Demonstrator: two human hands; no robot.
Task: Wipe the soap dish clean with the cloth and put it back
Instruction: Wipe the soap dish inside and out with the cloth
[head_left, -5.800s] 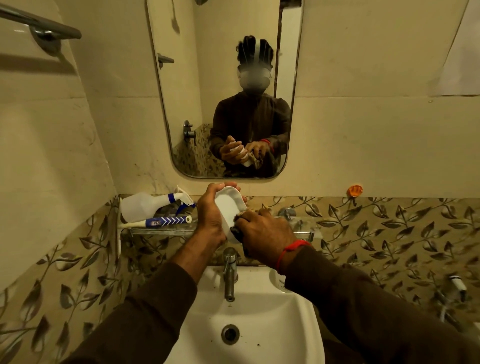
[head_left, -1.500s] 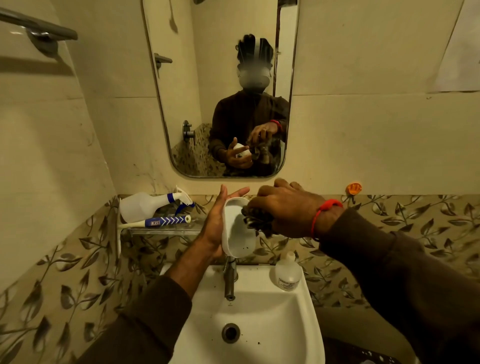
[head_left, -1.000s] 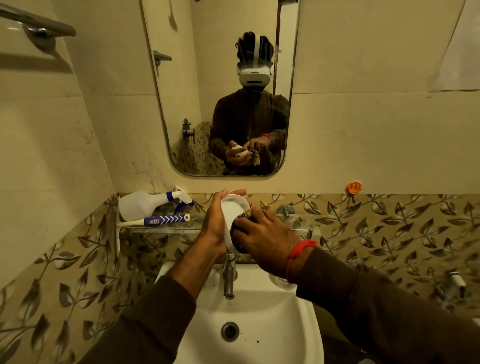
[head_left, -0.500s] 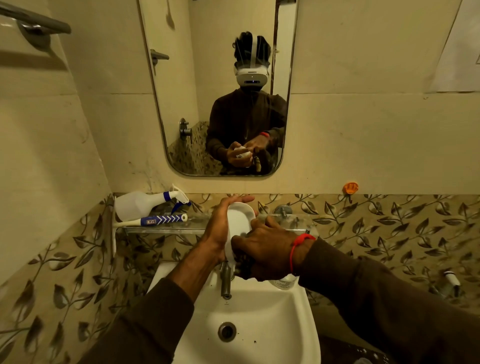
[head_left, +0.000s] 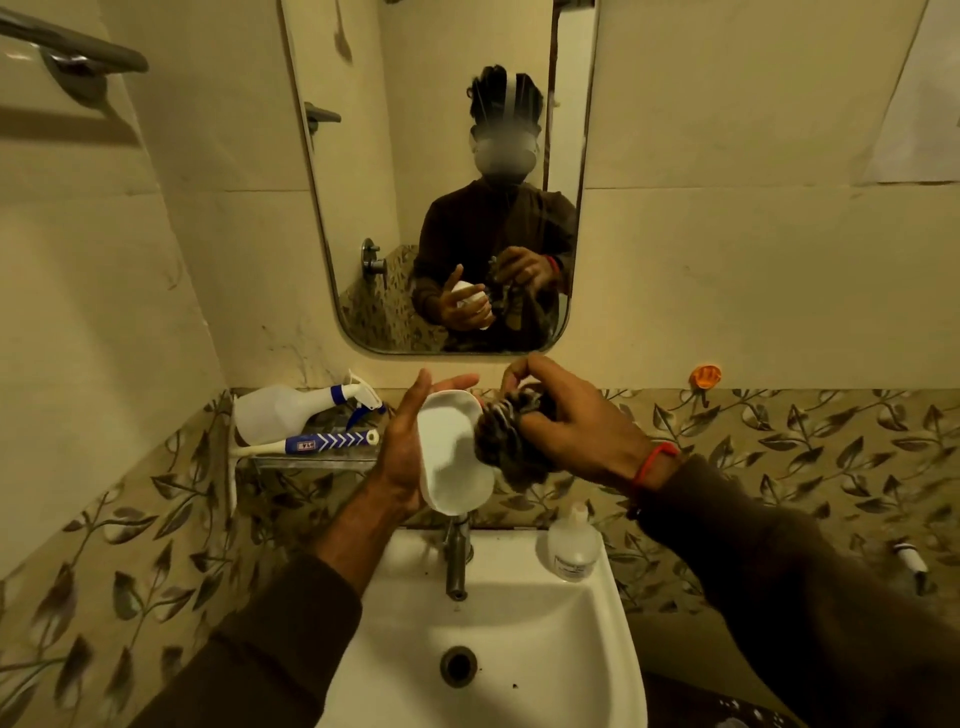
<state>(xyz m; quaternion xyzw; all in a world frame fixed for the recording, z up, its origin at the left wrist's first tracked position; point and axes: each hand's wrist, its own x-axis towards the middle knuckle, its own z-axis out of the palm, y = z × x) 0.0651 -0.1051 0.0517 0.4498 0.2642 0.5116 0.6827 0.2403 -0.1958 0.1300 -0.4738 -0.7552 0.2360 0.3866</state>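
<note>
My left hand (head_left: 402, 457) cradles a white oval soap dish (head_left: 449, 457) from behind, tilted upright with its hollow facing right, above the tap. My right hand (head_left: 571, 431) is closed on a dark bunched cloth (head_left: 506, 441), which touches the dish's right rim. A red band circles my right wrist. The mirror shows both hands with the dish and cloth.
A white basin (head_left: 519, 649) with a metal tap (head_left: 456, 558) lies below my hands. A small clear bottle (head_left: 573, 545) stands on its right rim. A glass shelf (head_left: 311, 460) at left holds a white spray bottle (head_left: 291, 410) and a toothpaste tube (head_left: 322, 443). An orange hook (head_left: 705, 375) is on the wall.
My right hand lifted the cloth from low inside the dish up to its right rim. My left fingers opened out behind the dish. The small bottle is uncovered again.
</note>
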